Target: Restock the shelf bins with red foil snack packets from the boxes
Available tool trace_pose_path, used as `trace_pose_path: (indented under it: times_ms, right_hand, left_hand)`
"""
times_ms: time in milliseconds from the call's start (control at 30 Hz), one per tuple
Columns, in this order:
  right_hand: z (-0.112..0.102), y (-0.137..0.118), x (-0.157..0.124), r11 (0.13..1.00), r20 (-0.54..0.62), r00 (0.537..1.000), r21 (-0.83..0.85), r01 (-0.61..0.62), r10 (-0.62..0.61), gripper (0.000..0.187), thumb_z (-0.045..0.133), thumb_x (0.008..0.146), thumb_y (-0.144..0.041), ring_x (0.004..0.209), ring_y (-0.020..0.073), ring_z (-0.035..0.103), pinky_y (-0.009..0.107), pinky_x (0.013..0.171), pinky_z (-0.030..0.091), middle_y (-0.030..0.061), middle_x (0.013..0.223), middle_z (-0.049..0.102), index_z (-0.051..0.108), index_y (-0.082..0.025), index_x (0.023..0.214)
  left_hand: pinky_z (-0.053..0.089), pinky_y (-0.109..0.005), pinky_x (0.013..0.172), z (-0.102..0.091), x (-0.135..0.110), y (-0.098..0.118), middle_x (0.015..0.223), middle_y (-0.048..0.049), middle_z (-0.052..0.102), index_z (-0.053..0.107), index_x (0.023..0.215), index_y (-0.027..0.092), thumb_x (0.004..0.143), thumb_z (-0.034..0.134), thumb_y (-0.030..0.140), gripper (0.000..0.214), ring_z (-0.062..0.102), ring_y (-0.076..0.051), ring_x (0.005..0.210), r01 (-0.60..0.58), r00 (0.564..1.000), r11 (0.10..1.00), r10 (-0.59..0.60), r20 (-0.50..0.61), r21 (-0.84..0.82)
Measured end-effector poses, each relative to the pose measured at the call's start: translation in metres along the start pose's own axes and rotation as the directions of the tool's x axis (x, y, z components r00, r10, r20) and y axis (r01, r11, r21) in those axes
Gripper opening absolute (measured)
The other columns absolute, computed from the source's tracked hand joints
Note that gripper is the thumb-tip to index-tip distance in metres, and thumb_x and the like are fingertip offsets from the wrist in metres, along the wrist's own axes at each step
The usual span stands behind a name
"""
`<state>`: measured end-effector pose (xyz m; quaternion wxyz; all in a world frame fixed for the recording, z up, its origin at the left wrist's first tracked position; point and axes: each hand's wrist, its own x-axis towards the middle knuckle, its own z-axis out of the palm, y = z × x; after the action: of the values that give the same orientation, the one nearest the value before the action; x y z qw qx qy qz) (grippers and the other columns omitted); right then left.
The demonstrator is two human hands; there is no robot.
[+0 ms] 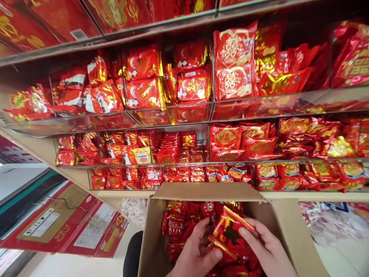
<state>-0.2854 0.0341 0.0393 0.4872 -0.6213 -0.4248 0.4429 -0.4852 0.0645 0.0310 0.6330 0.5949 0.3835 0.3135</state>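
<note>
A red and gold snack packet (230,231) is tilted above an open cardboard box (300,231). My right hand (263,244) grips its right edge, thumb on the front and fingers behind. Close by its lower left edge, my left hand (196,252) has thumb and fingers apart; I cannot tell whether the thumb touches the wrapper. Many more shiny red packets (175,225) fill the box under both hands.
Behind the box rise shelves (170,125) with clear dividers, stocked with red packets (235,63). A yellow-and-white cookie packet (142,156) sits among them. Printed red cartons (95,231) stand on the floor at left; clear plastic bags (331,223) lie at right.
</note>
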Motion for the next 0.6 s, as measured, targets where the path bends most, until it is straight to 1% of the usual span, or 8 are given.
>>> trace_pose_path:
  times_ms: [33,100,200,267,333,467,533,600]
  right_hand:
    - [0.008,-0.005,-0.001,0.996,0.006,0.999,0.083,-0.037,0.036,0.03,0.058,0.072,-0.045,0.073,0.0189,0.061,0.027,0.065,0.051,0.0028,0.081,0.066,0.059,-0.021,0.09]
    - [0.02,-0.012,-0.003,0.983,0.009,0.997,0.172,-0.071,0.07,0.028,0.058,0.072,-0.047,0.058,0.0142,0.055,0.024,0.055,0.048,-0.0008,0.064,0.059,0.056,-0.02,0.08]
    - [0.031,-0.015,-0.003,0.954,-0.023,0.993,0.283,-0.104,0.115,0.028,0.061,0.069,-0.047,0.051,0.0114,0.048,0.021,0.048,0.043,-0.0041,0.055,0.05,0.051,-0.02,0.069]
    - [0.033,-0.015,-0.003,0.907,-0.011,0.987,0.395,-0.142,0.159,0.029,0.062,0.068,-0.046,0.053,0.0111,0.047,0.022,0.05,0.043,-0.0047,0.057,0.05,0.049,-0.021,0.068]
    - [0.033,-0.014,-0.003,0.866,0.022,0.984,0.473,-0.166,0.176,0.028,0.062,0.069,-0.046,0.054,0.0108,0.047,0.022,0.053,0.043,-0.005,0.059,0.052,0.048,-0.021,0.068]
    - [0.036,-0.013,-0.005,0.936,0.174,0.982,0.325,-0.133,0.079,0.025,0.064,0.068,-0.044,0.055,0.0106,0.048,0.02,0.053,0.04,-0.0045,0.059,0.053,0.054,-0.02,0.069]
    - [0.043,-0.012,-0.009,0.956,0.218,0.976,0.279,-0.088,0.026,0.025,0.064,0.067,-0.044,0.058,0.0115,0.05,0.02,0.055,0.04,-0.0037,0.06,0.055,0.058,-0.021,0.072]
    - [0.052,-0.008,-0.014,0.933,0.208,0.977,0.342,-0.11,0.039,0.031,0.065,0.064,-0.048,0.064,0.0139,0.055,0.022,0.062,0.043,-0.0026,0.065,0.058,0.06,-0.022,0.079]
  left_hand:
    - [0.048,-0.031,0.078,0.004,0.004,0.009,0.116,-0.0105,0.056,0.038,0.125,0.022,0.072,0.059,0.037,0.059,0.057,-0.02,0.097,0.015,1.0,0.997,-0.014,0.015,-0.072]
    - [0.048,-0.024,0.06,0.011,0.01,0.02,0.092,-0.0058,0.064,0.05,0.112,0.019,0.074,0.057,0.039,0.043,0.06,-0.013,0.07,0.063,0.997,0.99,-0.068,-0.038,-0.126]
    - [0.041,-0.019,0.044,0.014,0.013,0.023,0.067,0.0001,0.061,0.057,0.095,0.015,0.072,0.058,0.043,0.036,0.049,-0.007,0.048,0.134,0.979,0.978,-0.156,-0.131,-0.157]
    - [0.042,-0.02,0.045,0.011,0.012,0.023,0.066,0.0007,0.061,0.057,0.092,0.015,0.069,0.06,0.045,0.039,0.049,-0.008,0.048,0.158,0.97,0.966,-0.191,-0.153,-0.202]
    - [0.045,-0.021,0.053,0.005,0.01,0.026,0.072,-0.0005,0.063,0.058,0.09,0.015,0.066,0.064,0.045,0.038,0.054,-0.01,0.056,0.161,0.968,0.964,-0.196,-0.158,-0.212]
    - [0.044,-0.025,0.075,-0.008,0.006,0.033,0.089,-0.0044,0.065,0.058,0.094,0.017,0.065,0.066,0.042,0.039,0.057,-0.015,0.082,0.123,0.988,0.98,-0.136,-0.074,-0.155]
    - [0.043,-0.025,0.074,-0.009,0.005,0.029,0.085,-0.0044,0.065,0.059,0.089,0.016,0.068,0.063,0.042,0.033,0.057,-0.015,0.08,0.105,0.993,0.987,-0.111,-0.043,-0.124]
    - [0.044,-0.025,0.07,-0.006,0.004,0.019,0.076,-0.0027,0.064,0.059,0.079,0.015,0.07,0.06,0.043,0.029,0.056,-0.013,0.072,0.086,0.99,0.982,-0.103,-0.095,-0.171]
